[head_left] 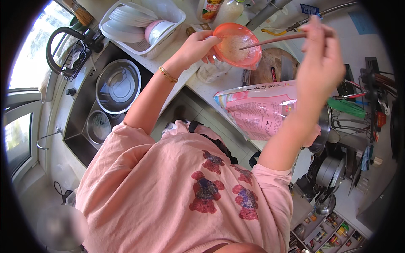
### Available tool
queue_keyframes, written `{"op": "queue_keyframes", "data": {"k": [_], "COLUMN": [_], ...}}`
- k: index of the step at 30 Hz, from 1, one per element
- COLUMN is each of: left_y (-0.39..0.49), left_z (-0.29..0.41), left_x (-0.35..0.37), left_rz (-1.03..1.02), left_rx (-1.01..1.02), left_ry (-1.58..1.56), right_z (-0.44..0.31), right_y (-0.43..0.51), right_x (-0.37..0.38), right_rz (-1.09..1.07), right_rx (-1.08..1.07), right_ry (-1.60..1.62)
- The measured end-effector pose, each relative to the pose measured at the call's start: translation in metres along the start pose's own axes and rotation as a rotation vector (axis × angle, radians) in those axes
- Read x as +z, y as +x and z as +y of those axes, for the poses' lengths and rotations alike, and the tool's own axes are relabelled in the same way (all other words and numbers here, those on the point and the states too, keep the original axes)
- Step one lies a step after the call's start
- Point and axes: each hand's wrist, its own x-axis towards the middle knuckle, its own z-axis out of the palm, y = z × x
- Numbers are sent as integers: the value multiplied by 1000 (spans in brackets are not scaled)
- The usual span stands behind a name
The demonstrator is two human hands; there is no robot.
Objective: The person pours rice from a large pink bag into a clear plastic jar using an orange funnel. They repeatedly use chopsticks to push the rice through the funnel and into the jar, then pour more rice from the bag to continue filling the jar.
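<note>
My left hand [202, 47] grips the rim of an orange plastic funnel or bowl [257, 47], tilted above a clear container [213, 71]. White grains that look like rice [234, 47] lie inside the orange vessel. Raised at the right, my right hand [321, 47] holds a brown chopstick [278, 40], its tip among the grains. Below the hands a large pink printed bag [259, 110] rests at the counter's edge, partly hidden by my right forearm. A clear bottle with pale grains and a green cap [229, 12] stands behind the orange vessel.
A round wooden cutting board [267, 60] with a cleaver [287, 68] lies behind the bag. To the left are a white dish basket [142, 47] and a sink holding a large steel basin [136, 91] and a smaller one [98, 126]. Utensils hang at the right.
</note>
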Motion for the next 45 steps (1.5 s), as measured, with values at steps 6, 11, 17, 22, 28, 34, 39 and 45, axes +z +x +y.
{"op": "queue_keyframes", "data": {"k": [6, 11, 17, 22, 28, 34, 39, 45], "left_y": [2, 3, -1, -1, -2, -2, -3, -4], "left_z": [4, 3, 2, 1, 2, -1, -1, -1], "left_x": [4, 4, 3, 4, 4, 3, 3, 3], "left_rz": [-2, -3, 4, -1, -11, -27, -15, -15], "left_rx": [1, 1, 7, 13, 20, 27, 22, 44], "left_ry": [28, 20, 3, 14, 21, 33, 20, 27], "right_z": [64, 43, -3, -5, 17, 18, 1, 13], "right_y": [-24, -17, -1, -6, -20, -20, 1, -2], "right_x": [43, 29, -12, -7, 26, 20, 7, 18], "right_rz": [-411, -228, 63, 28, -194, -155, 87, -143], "right_rx": [106, 64, -95, -66, -7, 14, -165, -7], "right_ry": [-31, 9, 138, 144, 49, 73, 155, 59]}}
